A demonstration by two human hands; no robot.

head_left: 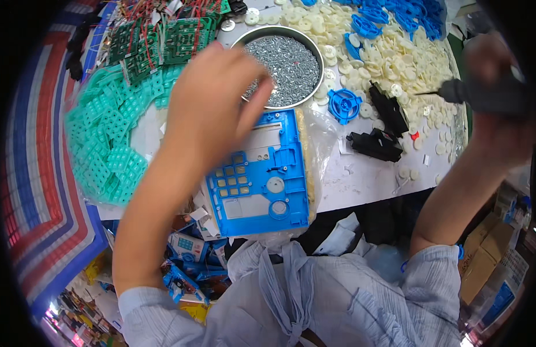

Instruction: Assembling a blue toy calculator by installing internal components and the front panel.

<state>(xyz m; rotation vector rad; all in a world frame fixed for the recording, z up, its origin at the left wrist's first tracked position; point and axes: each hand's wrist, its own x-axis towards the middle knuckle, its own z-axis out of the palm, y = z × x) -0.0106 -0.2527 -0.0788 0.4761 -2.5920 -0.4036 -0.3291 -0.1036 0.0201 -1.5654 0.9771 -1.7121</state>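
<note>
My left hand (213,95), smeared by motion, hangs over the near left rim of a round metal tin (318,52) full of small silver screws (288,66). Its fingers bend toward the tin, but whether they hold a screw does not show. Below it, a blue plastic housing panel (256,199) with a grid of square keypad openings lies inner side up on a wrapped pad (305,168). Away at the right, my right hand (490,63) is closed around a dark electric screwdriver (488,92), blurred, its thin bit pointing left above the white discs.
Mint-green keypad pieces (109,124) lie at left, with green circuit boards (187,40) and red wires behind. Cream discs (418,63) and blue plastic rings (409,14) are heaped at back right. Two black parts (376,144) and a blue ring (344,105) lie beside the panel.
</note>
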